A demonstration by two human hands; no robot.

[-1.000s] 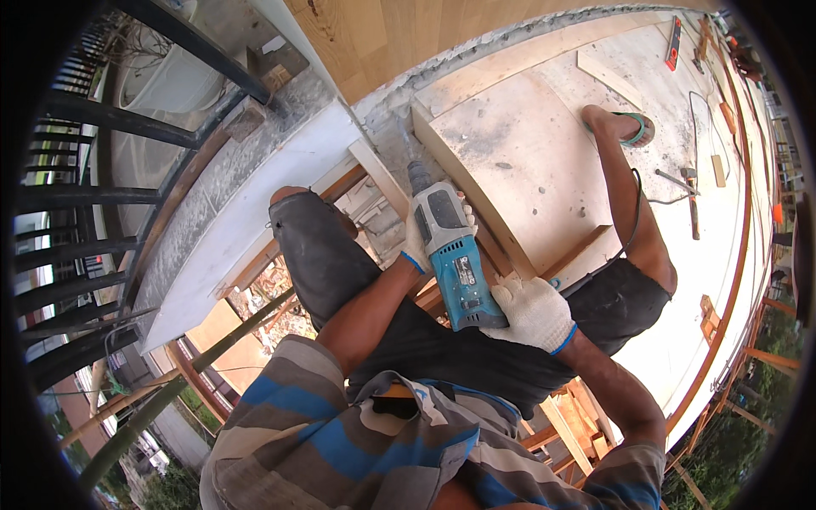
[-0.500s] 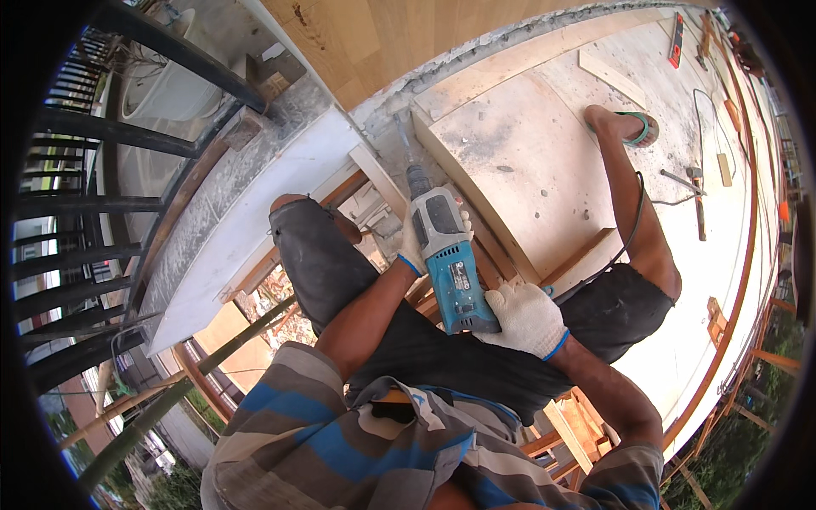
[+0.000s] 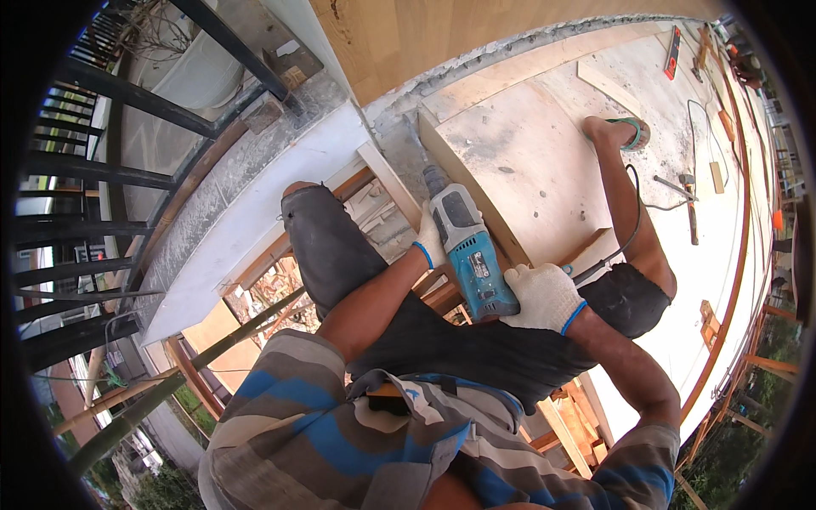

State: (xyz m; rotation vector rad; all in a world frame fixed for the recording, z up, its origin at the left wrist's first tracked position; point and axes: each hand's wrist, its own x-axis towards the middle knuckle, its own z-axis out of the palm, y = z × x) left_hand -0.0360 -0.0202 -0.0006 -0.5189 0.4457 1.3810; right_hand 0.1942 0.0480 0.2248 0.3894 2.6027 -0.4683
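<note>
A blue and grey demolition hammer (image 3: 478, 265) lies across the middle, its chisel bit (image 3: 416, 140) reaching away from me into the rough concrete corner (image 3: 393, 127) beside the wooden form. My left hand (image 3: 430, 240), in a white knit glove with a blue cuff, is closed round the left side of its front housing; most of those fingers are hidden beneath the tool. At the rear end, my gloved right hand (image 3: 544, 297) wraps the handle, its trigger out of sight. From there a black cord (image 3: 605, 259) runs up past my right leg.
Below the tool is an opening in the formwork, with rubble and timber in it. Pale plywood (image 3: 527, 170) spreads to the right, carrying a hammer (image 3: 692, 208), a red level (image 3: 672, 53) and wood strips. A black metal railing (image 3: 127, 174) stands left; a wood-faced panel (image 3: 476, 38) lies ahead.
The demolition hammer and both hands have shifted right and slightly up in the view, and the tool slants more. The surroundings have shifted too. Both hands keep their hold.
</note>
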